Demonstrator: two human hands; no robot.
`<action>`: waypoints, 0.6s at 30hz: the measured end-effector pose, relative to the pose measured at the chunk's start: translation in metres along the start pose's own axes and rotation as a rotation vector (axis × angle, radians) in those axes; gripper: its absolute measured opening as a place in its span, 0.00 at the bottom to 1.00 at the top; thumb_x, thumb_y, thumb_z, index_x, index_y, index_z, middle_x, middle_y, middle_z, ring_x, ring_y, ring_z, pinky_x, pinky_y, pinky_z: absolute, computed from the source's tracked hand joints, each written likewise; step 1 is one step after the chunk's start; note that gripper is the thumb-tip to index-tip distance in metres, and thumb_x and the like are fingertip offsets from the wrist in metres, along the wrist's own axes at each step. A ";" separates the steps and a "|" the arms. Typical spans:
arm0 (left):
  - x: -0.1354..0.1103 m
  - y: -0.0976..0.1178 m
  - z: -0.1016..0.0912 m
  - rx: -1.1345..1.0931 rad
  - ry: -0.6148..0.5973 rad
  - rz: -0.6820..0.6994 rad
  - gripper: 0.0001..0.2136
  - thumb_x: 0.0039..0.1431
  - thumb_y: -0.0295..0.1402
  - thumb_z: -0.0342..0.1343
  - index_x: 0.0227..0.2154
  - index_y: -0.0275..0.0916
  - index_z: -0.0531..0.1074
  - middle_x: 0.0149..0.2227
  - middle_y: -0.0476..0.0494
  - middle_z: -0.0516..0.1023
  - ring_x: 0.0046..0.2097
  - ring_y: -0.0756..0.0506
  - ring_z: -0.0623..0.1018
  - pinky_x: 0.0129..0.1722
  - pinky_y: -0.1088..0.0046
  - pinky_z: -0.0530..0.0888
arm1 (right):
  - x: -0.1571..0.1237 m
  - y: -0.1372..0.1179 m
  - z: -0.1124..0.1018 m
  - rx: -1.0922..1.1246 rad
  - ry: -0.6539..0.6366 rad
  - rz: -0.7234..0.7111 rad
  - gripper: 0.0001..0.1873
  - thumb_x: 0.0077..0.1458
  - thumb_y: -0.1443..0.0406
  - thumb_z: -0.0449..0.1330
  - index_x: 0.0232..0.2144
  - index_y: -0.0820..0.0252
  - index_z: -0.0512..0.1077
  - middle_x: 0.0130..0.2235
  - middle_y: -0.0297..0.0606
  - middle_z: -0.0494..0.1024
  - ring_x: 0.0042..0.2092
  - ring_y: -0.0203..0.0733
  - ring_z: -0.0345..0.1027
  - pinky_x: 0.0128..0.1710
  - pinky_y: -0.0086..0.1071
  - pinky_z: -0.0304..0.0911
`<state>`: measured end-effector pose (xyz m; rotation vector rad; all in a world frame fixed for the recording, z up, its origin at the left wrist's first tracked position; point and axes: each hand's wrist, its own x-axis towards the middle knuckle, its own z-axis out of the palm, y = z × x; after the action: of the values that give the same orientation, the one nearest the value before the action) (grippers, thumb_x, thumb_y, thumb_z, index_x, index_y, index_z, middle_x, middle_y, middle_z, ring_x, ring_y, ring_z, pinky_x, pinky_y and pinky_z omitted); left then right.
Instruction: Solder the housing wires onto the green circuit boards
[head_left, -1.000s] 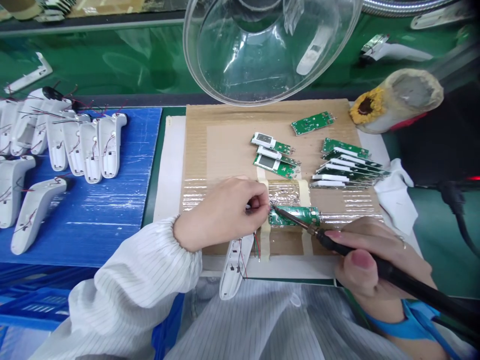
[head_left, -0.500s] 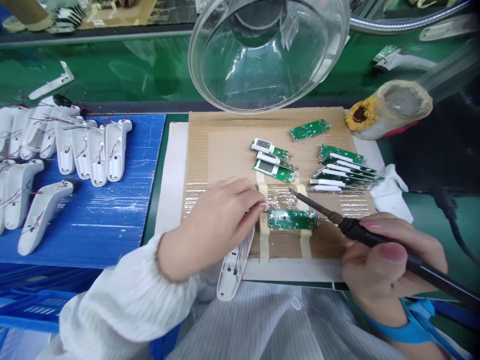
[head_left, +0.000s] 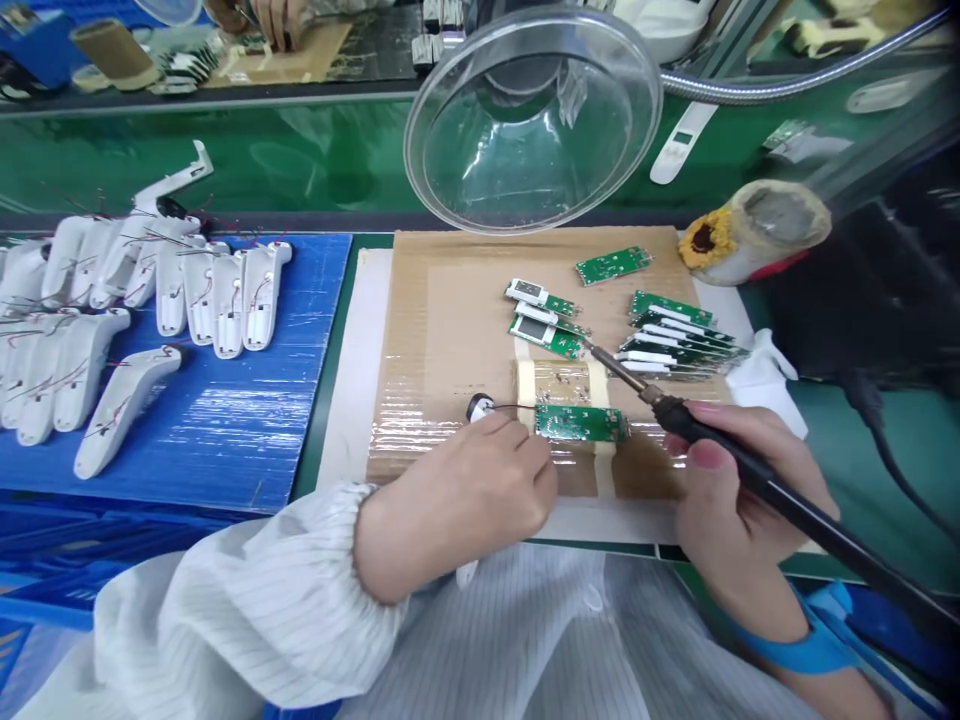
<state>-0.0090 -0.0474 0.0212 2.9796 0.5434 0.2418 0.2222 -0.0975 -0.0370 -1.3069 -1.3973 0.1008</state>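
A green circuit board (head_left: 581, 423) lies between two tape strips on the cardboard mat (head_left: 450, 330). My left hand (head_left: 480, 490) is closed beside the board's left end, covering the white housing whose tip (head_left: 466, 573) shows below it. A small round black-and-white part (head_left: 478, 407) on a thin wire lies just above my fingers. My right hand (head_left: 739, 495) grips a black soldering iron (head_left: 720, 450), whose tip is raised above and to the right of the board, near the loose boards.
Three display boards (head_left: 546, 318) and a stack of more boards (head_left: 679, 345) lie behind. A clear dome hood (head_left: 532, 115) hangs overhead. A sponge holder (head_left: 757, 230) stands at right. White housings with wires (head_left: 150, 290) fill the blue tray (head_left: 225, 420) at left.
The iron's tip has lifted off the board and swung up to the right. My left hand has slid down over the white housing, uncovering the small round part on its wire.
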 end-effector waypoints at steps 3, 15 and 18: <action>0.001 0.012 0.003 0.094 -0.020 -0.045 0.08 0.59 0.18 0.53 0.28 0.33 0.71 0.27 0.43 0.73 0.29 0.43 0.75 0.33 0.65 0.76 | 0.000 -0.006 -0.009 -0.019 -0.012 0.128 0.18 0.52 0.66 0.67 0.45 0.40 0.79 0.39 0.32 0.81 0.39 0.48 0.74 0.38 0.47 0.67; -0.012 -0.012 0.046 -0.072 0.453 -0.394 0.06 0.69 0.28 0.54 0.41 0.41 0.76 0.44 0.47 0.80 0.50 0.43 0.73 0.56 0.55 0.65 | 0.028 0.013 0.009 0.189 0.185 0.039 0.11 0.56 0.58 0.60 0.28 0.53 0.80 0.23 0.32 0.76 0.22 0.38 0.65 0.16 0.34 0.52; -0.010 -0.011 0.047 -0.157 0.467 -0.474 0.05 0.67 0.30 0.57 0.35 0.45 0.77 0.53 0.46 0.75 0.62 0.38 0.66 0.65 0.43 0.51 | 0.027 0.009 0.017 0.268 0.073 -0.027 0.08 0.54 0.63 0.59 0.26 0.53 0.78 0.22 0.31 0.75 0.23 0.39 0.65 0.18 0.35 0.54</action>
<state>-0.0137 -0.0444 -0.0281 2.5372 1.1858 0.8882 0.2224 -0.0650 -0.0319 -1.0590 -1.2899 0.2130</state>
